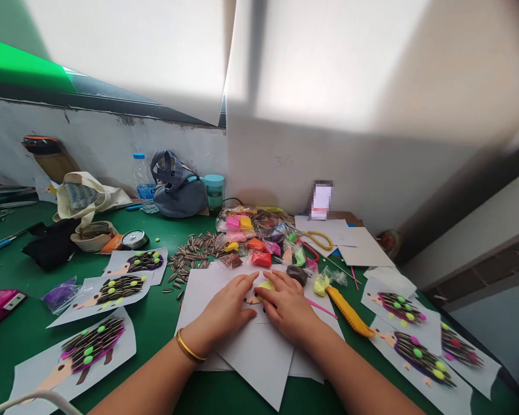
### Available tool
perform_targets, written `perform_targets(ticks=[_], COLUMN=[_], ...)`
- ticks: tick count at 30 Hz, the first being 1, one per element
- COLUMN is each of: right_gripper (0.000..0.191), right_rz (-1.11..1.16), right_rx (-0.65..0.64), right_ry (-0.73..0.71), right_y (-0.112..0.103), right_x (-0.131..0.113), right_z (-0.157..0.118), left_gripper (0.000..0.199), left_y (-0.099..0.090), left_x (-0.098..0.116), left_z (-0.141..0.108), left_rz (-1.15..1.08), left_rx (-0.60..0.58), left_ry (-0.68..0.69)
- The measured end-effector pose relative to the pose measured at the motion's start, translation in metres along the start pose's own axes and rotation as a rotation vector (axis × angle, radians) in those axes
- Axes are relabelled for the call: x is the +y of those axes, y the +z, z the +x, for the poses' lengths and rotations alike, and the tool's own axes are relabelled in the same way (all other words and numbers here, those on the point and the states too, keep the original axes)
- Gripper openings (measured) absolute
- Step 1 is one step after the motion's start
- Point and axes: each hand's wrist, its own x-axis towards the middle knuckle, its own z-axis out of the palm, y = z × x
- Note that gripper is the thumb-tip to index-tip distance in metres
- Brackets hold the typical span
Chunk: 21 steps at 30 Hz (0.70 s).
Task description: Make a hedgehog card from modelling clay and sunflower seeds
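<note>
My left hand [229, 308] rests on a stack of white paper [259, 351], palm down with its fingers stretched forward. Beside it, my right hand [285, 302] lies with fingers extended over a piece of yellow modelling clay [266, 286], touching it. A small peach-coloured clay shape [251, 300] shows between the two hands, partly hidden by the fingers. Right of my right hand lies a pink stick [322, 308]. Just beyond the hands sit a dark lump of clay [297, 275] and a red clay packet [260, 259].
Sunflower seeds [192, 253] are heaped behind the paper, near bagged coloured clay [237, 225]. Finished hedgehog pictures lie left [90, 351] and right [419, 351]. A yellow craft knife [349, 311] and yellow-handled scissors [318, 239] are on the right. A phone [321, 200] stands behind.
</note>
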Motion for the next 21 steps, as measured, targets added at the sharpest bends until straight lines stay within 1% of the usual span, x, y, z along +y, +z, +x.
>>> perform_targets(ticks=[2, 7, 10, 15, 17, 21], right_gripper=[0.033, 0.040, 0.042, 0.040, 0.043, 0.052], right_rz=[-0.002, -0.007, -0.011, -0.007, -0.001, 0.035], right_rx=[-0.003, 0.060, 0.032, -0.014, -0.013, 0.031], right_ry=[0.003, 0.057, 0.095, 0.095, 0.091, 0.091], right_y=[0.0000, -0.0007, 0.0000, 0.0009, 0.0008, 0.0008], right_x=[0.0001, 0.0030, 0.0043, 0.0043, 0.0048, 0.0097], right_z=[0.0003, 0.0016, 0.0028, 0.0038, 0.0039, 0.0038], left_gripper=[0.079, 0.080, 0.080, 0.079, 0.079, 0.080], left_y=[0.0004, 0.0017, 0.0013, 0.0005, 0.0004, -0.0008], left_x=[-0.0005, -0.0018, -0.0009, 0.0006, 0.0014, 0.0056], left_z=[0.0001, 0.0006, 0.0007, 0.0000, -0.0002, 0.0001], left_rz=[-0.004, 0.003, 0.007, 0.005, 0.009, 0.036], left_rx=[0.003, 0.007, 0.004, 0.001, 0.003, -0.005], left_ry=[0.000, -0.002, -0.009, -0.007, -0.003, -0.028])
